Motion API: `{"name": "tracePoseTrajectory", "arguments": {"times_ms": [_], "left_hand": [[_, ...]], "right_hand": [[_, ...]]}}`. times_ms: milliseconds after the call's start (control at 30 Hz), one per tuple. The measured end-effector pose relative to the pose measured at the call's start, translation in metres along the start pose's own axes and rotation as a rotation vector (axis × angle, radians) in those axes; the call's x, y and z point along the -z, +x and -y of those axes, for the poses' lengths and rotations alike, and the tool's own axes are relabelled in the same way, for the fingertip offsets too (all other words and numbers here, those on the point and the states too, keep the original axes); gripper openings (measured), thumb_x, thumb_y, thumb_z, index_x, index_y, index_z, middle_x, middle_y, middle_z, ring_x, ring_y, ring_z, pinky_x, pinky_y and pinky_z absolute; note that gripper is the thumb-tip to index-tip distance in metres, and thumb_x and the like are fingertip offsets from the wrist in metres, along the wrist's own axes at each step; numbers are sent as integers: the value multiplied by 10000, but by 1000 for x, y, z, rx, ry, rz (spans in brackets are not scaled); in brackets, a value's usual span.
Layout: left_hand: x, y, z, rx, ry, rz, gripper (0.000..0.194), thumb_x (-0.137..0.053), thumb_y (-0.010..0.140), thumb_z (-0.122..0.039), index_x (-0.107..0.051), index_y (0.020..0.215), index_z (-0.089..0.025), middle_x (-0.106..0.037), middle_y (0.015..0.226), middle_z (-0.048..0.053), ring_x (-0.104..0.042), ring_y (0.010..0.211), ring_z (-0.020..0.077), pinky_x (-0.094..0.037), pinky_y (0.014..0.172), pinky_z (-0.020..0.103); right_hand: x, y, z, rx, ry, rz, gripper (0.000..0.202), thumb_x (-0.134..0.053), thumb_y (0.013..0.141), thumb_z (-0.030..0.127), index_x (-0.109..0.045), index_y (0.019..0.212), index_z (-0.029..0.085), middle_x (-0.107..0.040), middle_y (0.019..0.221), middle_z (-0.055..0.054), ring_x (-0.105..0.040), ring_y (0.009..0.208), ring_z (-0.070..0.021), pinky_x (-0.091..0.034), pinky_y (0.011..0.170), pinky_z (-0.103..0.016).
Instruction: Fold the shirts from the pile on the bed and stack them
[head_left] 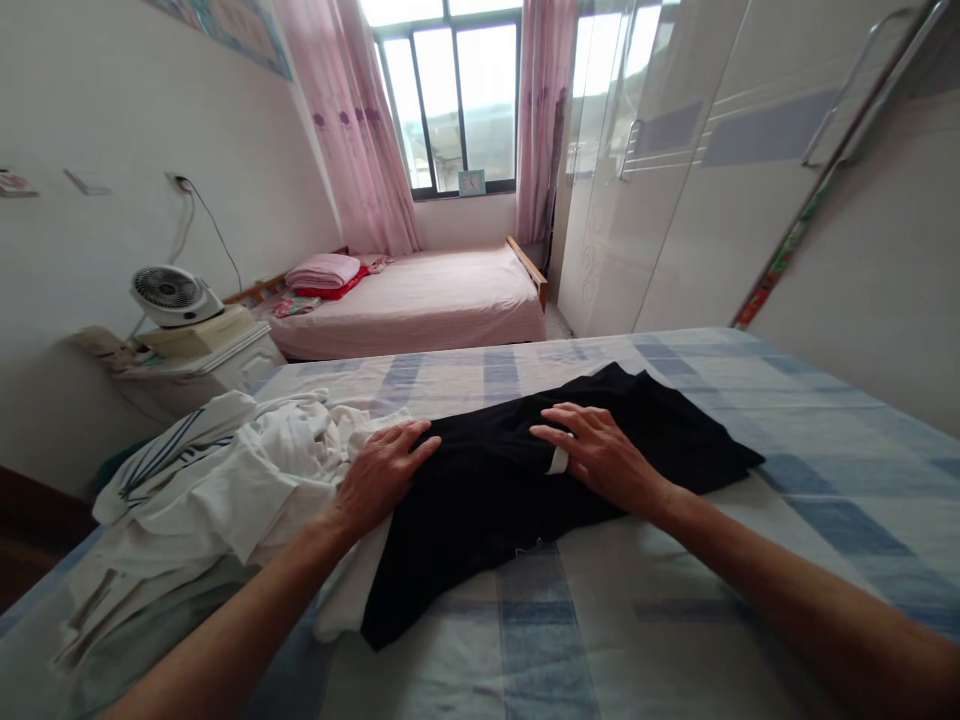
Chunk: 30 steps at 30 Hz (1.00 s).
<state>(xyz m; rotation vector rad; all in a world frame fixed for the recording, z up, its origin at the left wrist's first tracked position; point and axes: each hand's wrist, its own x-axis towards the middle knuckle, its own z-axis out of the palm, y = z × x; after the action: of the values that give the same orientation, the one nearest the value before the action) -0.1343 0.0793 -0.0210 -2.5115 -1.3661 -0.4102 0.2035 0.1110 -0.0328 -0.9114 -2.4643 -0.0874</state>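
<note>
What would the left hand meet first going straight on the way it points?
Most likely the black garment: it spreads ahead of the left hand, though depth there is hard to judge.

Daylight comes through a window point(487, 90) between pink curtains point(352, 110) — below it, a bed point(450, 290). White wall point(67, 90) and cabinet point(236, 370) at left — glossy wardrobe point(690, 200) at right.

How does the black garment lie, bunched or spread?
The black garment is spread out, lying mostly flat across the checked sheet, corners showing.
</note>
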Motion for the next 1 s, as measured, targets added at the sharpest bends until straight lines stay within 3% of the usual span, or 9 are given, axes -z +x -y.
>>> {"name": "tracePoseTrajectory", "arguments": {"times_ms": [100, 200, 267, 400, 500, 600, 733, 867, 1000], "left_hand": [[2, 14, 0, 141, -182, -3, 341, -451, 778, -97, -643, 1043, -193, -638, 1119, 72, -578, 1058, 243, -454, 923, 372], [4, 18, 3, 265, -314, -3, 292, -394, 860, -184, -649, 1001, -204, -659, 1038, 48, -624, 939, 194, -493, 848, 313], [5, 12, 4, 210, -286, 51, 322, -416, 827, -154, -652, 1040, -210, -658, 1078, 54, -615, 995, 208, -484, 891, 338], [11, -5, 10, 36, -250, 157, 613, -426, 632, -13, -634, 1162, -241, -590, 1270, 60, -559, 1149, 227, -451, 988, 380], [19, 3, 17, 79, -386, 108, 585, -391, 631, -30, -673, 1093, -252, -636, 1207, 22, -596, 1104, 192, -465, 981, 326], [20, 32, 16, 209, -483, -19, 440, -379, 739, -101, -697, 1022, -213, -692, 1080, 31, -634, 1034, 191, -480, 954, 325], [-5, 66, -1, 152, -564, -70, 412, -350, 785, -96, -708, 967, -186, -696, 1055, 44, -646, 1000, 170, -488, 938, 308], [-39, 66, -9, 94, -544, 44, 373, -367, 886, -184, -683, 1083, -215, -638, 1219, 37, -588, 1135, 177, -455, 1003, 332], [-59, 55, -2, 112, -390, 154, 414, -383, 940, -361, -544, 1299, -232, -480, 1409, 37, -387, 1336, 211, -322, 1113, 431]], "right_hand": [[3, 24, 7, -101, 136, -13, 302, -463, 836, 110, -652, 1037, 232, -662, 1084, -53, -536, 1129, -220, -357, 974, -393], [4, 33, 10, -286, 302, -110, 287, -437, 862, 155, -652, 1035, 233, -666, 1041, -53, -588, 1010, -192, -425, 905, -351], [5, 25, 12, -226, 331, -73, 312, -429, 863, 151, -649, 1064, 247, -653, 1091, -50, -564, 1069, -194, -411, 938, -366], [11, -7, 6, -54, 264, 145, 445, -435, 772, 44, -656, 1086, 269, -613, 1209, -31, -465, 1235, -208, -361, 999, -402], [21, -15, -25, -231, 219, 59, 419, -419, 782, 76, -660, 1073, 258, -618, 1197, -34, -535, 1151, -183, -397, 975, -354], [33, 0, -78, -591, 33, -59, 343, -415, 838, 215, -664, 1073, 211, -636, 1154, -77, -579, 1057, -204, -415, 948, -348], [33, 31, -139, -1026, -191, 170, 387, -431, 837, 434, -710, 956, 194, -639, 1147, -139, -550, 1094, -306, -415, 896, -445], [19, 47, -165, -1094, -191, 239, 299, -550, 739, 437, -716, 774, 191, -676, 1043, -147, -558, 1063, -341, -401, 861, -482], [12, 48, -182, -1100, -181, 152, 294, -474, 791, 367, -696, 928, 232, -677, 1083, -84, -587, 1029, -265, -416, 820, -378]]}}
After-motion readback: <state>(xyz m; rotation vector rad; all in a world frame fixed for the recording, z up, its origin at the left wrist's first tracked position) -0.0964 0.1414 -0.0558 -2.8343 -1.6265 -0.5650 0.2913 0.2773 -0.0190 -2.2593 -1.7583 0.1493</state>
